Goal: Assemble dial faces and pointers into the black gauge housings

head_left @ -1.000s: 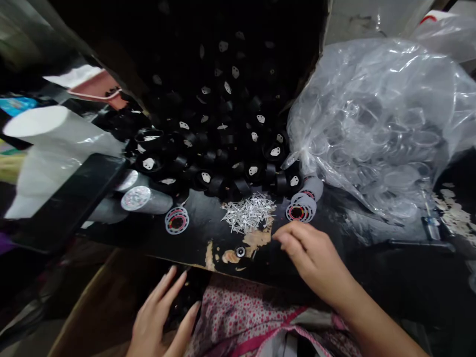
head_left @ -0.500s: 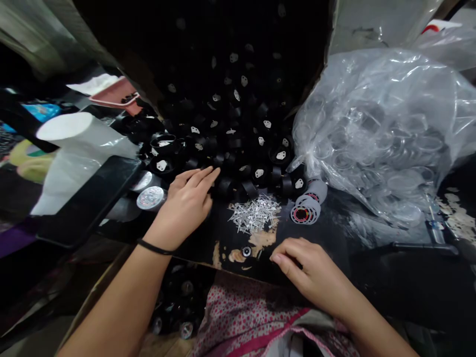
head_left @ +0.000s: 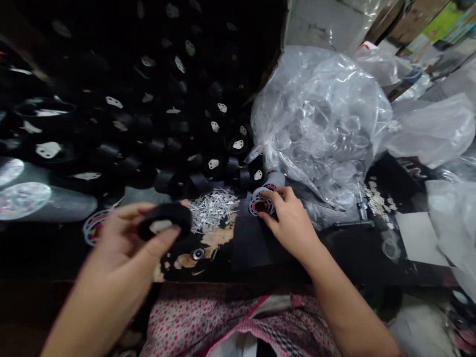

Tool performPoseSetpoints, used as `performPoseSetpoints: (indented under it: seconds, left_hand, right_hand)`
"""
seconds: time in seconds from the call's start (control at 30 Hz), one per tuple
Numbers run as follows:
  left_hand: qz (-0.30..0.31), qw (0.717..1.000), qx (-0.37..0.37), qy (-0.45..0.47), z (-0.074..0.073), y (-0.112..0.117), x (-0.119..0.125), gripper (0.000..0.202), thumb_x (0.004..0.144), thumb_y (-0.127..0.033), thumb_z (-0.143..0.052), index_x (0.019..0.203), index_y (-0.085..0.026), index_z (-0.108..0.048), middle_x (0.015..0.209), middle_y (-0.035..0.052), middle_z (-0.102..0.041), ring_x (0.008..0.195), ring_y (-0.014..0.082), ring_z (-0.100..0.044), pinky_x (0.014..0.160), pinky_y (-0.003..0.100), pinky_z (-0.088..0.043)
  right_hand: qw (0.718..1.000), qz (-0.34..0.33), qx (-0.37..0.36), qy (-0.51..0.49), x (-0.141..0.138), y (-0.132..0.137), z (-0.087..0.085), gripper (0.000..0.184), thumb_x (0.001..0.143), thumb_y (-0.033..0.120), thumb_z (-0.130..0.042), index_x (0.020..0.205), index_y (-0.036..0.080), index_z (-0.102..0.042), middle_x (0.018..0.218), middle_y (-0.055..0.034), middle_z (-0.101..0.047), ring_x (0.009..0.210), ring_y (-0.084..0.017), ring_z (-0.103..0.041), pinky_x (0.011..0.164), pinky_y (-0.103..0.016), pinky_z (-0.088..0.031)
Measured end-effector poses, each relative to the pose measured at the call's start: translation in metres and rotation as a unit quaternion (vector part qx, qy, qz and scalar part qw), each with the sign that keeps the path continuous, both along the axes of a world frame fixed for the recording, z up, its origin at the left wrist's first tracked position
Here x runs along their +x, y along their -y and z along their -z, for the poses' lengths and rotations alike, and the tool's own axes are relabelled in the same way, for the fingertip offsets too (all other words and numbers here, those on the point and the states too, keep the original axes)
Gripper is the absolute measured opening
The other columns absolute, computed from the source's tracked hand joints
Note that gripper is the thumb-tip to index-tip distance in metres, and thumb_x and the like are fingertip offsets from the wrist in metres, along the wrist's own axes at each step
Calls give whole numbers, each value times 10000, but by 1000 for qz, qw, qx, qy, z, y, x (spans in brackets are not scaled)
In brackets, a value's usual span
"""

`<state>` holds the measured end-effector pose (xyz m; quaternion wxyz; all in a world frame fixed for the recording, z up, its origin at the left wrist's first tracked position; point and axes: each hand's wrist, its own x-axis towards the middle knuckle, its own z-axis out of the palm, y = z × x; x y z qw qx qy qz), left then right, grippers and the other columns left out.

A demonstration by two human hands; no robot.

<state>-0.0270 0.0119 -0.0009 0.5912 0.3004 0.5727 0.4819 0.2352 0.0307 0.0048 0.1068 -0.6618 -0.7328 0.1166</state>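
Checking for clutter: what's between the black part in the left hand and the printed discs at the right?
The head view shows heaped silvery pieces, then a dark patch, between the black part and the printed discs.

A single head-worn camera looks forward and down from above the wearer's lap. The bench crosses the frame at close range; the left hand is nearest the lens, the right hand farther, the bag beyond.
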Motion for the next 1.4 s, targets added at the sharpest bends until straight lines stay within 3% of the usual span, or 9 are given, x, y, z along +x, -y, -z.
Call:
performPoseSetpoints:
  seconds: [0.13,0.3,0.7,0.83,1.0,1.1,1.2,1.27,1.4]
  left_hand:
    - [13,988,-54,145,-1,27,45,362,733,-297,-831,1042,-313,-644,961,-38,-754,792,153,-709,741,219,-604]
    - [39,980,-77,177,3,33,56,339,834,-411,-740,1132,-260,-683,1205,60,-724,1084,223,-681,841,247,-593]
    - [13,978,45,205,-1,23,72,342,933,-502,-580,1069,-234,-742,1163,71,-747,1248,259,-603,1124,369,-426]
    - [-24,979,55,193,-1,23,74,342,951,-487,-554,1043,-221,-749,1143,64,-754,1208,244,-631,1090,351,-466]
    - [-67,976,20,205,6,27,76,346,932,-491,-584,1046,-208,-746,1139,74,-752,1164,245,-654,1051,376,-505]
    - [-63,974,-32,214,9,33,75,388,922,-499,-596,1107,-185,-727,1208,104,-723,1215,265,-620,1059,397,-491]
    - [-61,973,-54,218,9,37,72,395,917,-507,-599,1133,-196,-711,1233,105,-712,1200,253,-624,930,328,-562]
    - [-58,971,-60,226,8,39,70,391,904,-511,-614,1126,-203,-709,1226,103,-716,1137,238,-652,829,277,-588]
    - [-50,965,-76,245,7,40,69,366,907,-482,-619,1115,-197,-715,1217,105,-719,1079,228,-671,814,266,-598]
  right_hand:
    - [999,0,1,-50,2,-13,2,215,882,228,-654,1087,173,-619,1149,-117,-570,1001,-260,-610,888,-430,-502]
    - [989,-8,-3,-148,15,-28,3,79,910,257,-630,907,187,-666,891,-44,-658,873,-210,-623,812,-345,-485]
    - [993,-47,56,-93,2,-5,-13,193,976,203,-534,1039,234,-714,1202,-40,-688,1073,-264,-568,946,-448,-406]
    - [990,-54,58,-116,3,-5,-13,202,989,210,-511,1055,215,-702,1141,-59,-686,1045,-242,-573,940,-417,-421]
    - [991,-131,12,23,-16,-5,-10,370,936,310,-625,1298,234,-625,1179,-117,-611,1076,-306,-546,854,-448,-450]
    - [989,-140,17,52,-23,-11,-8,289,908,294,-657,1186,214,-669,1175,-125,-592,1080,-330,-538,850,-469,-452]
    - [991,-112,5,-71,-19,-11,-8,115,889,186,-643,1002,168,-650,1087,-106,-602,1021,-272,-569,869,-432,-466]
    - [968,-62,-53,-236,-15,-6,-8,54,875,154,-619,916,175,-590,942,-53,-604,867,-192,-603,785,-349,-497]
    - [827,2,-205,-524,-13,10,-6,306,860,195,-597,1154,226,-519,965,6,-586,611,-91,-618,621,-267,-506]
